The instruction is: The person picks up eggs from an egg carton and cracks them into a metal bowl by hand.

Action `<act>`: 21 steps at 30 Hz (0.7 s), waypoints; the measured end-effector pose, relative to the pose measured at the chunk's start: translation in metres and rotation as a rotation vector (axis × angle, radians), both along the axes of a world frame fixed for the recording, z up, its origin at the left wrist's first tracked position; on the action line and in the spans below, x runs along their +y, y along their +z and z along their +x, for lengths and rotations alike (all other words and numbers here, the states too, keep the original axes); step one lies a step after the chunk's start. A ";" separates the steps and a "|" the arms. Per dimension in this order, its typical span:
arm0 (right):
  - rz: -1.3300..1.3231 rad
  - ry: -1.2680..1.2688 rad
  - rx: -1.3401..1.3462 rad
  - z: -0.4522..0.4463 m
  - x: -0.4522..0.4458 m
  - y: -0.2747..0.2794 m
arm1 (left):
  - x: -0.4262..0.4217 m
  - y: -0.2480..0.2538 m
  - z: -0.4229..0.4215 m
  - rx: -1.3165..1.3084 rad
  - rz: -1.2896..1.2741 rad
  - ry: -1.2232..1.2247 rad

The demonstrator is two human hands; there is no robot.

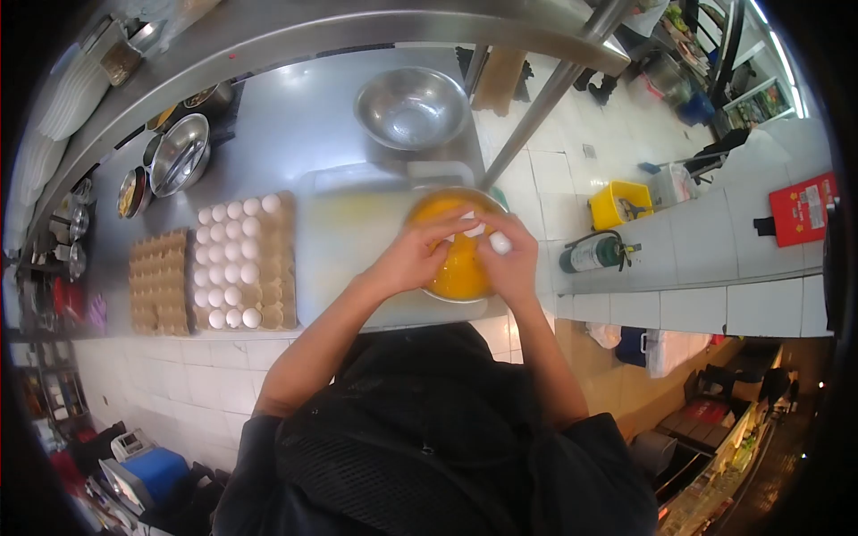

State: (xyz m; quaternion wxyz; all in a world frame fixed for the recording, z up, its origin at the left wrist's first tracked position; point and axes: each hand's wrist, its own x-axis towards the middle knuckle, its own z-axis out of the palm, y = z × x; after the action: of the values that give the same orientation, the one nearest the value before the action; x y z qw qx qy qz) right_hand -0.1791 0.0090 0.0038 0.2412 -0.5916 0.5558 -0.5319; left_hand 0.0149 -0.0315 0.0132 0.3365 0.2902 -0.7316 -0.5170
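Note:
Over a metal bowl (413, 214) of yellow beaten-looking egg (460, 272), my two hands meet. My left hand (407, 255) reaches in from the left with its fingers closed on a white eggshell (473, 227). From the other side, my right hand (514, 268) grips the same shell at its fingertips. A second white egg (500, 242) sits against the fingers of my right hand and looks whole. The inner side of the shell is hidden by my fingers. Beneath the bowl's left side lies a white cutting board (340, 259).
Left of the board stands a cardboard tray (279, 268) with several white eggs (232, 272). Beside it is another egg tray (161, 281). A steel bowl (412, 107) sits farther back. A metal shelf (357, 34) crosses above, with a slanting post (554, 112) at right.

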 end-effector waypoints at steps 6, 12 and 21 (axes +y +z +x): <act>0.055 0.032 0.062 -0.002 0.008 0.003 | -0.008 0.007 -0.007 -0.086 -0.326 -0.011; 0.396 0.034 -0.921 -0.018 0.017 0.026 | -0.006 0.047 -0.028 -0.099 -0.405 0.047; 0.524 0.216 -1.365 -0.088 0.019 0.020 | 0.002 0.031 -0.025 0.040 -0.113 0.170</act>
State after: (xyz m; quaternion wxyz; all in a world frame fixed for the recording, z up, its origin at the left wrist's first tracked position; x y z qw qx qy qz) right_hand -0.2670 0.0284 0.0237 0.7175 -0.1037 0.3296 -0.6048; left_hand -0.0105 -0.0296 0.0446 0.4095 0.3213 -0.7255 -0.4503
